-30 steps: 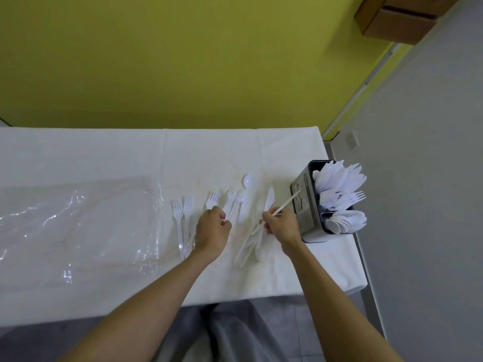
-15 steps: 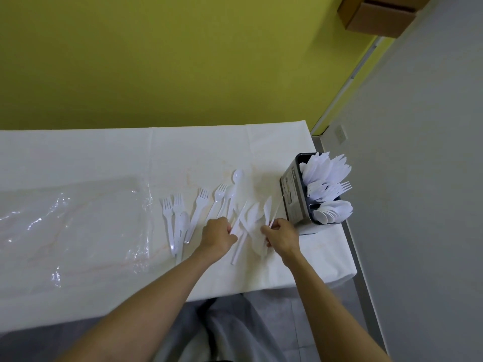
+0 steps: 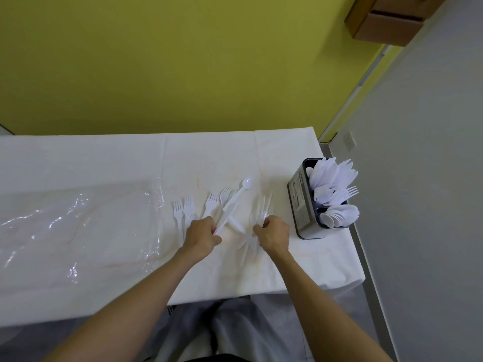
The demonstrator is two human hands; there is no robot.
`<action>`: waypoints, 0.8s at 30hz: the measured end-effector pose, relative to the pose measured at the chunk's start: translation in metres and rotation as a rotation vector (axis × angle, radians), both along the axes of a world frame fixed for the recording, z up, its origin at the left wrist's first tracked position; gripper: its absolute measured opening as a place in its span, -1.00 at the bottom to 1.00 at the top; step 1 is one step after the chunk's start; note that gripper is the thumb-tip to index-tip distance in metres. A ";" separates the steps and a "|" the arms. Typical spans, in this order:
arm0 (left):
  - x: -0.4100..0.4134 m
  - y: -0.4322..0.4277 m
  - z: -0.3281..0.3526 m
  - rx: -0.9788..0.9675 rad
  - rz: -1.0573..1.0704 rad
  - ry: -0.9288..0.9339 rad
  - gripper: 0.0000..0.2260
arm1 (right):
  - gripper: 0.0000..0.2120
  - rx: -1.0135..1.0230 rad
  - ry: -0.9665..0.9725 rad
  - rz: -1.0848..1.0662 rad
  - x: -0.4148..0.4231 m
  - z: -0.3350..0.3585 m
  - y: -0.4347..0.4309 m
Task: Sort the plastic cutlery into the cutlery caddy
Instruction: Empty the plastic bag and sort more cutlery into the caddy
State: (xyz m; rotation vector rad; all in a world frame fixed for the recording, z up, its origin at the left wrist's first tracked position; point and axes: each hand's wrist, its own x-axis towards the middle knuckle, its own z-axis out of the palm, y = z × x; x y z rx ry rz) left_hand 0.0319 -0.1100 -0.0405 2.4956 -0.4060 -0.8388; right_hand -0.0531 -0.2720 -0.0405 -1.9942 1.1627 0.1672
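White plastic cutlery lies spread on the white tablecloth. Several forks lie left of my left hand, which is closed on the handle of a white spoon whose bowl points away from me. My right hand is closed on a bunch of white cutlery; blur hides which kind. More white pieces lie between my hands. The dark cutlery caddy stands at the table's right edge, holding knives at the back, forks in the middle and spoons in front.
A sheet of clear plastic wrap covers the left part of the table. The table's right edge runs just past the caddy, beside a grey wall. A yellow wall stands behind the table. A cardboard box hangs at the top right.
My left hand has taken hold of the spoon's handle. My right hand has drawn back from the caddy and closed on a bunch of cutlery on the table.
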 end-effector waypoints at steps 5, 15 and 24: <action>0.003 0.014 0.003 0.007 0.012 -0.031 -0.88 | -0.74 0.009 0.062 0.012 0.009 -0.004 0.007; 0.013 0.042 0.011 0.059 0.022 -0.101 -0.89 | -0.73 0.143 0.062 -0.090 0.022 0.002 0.012; 0.018 0.061 0.019 0.023 0.062 -0.143 -0.93 | -0.74 0.123 0.084 -0.118 0.028 0.007 0.020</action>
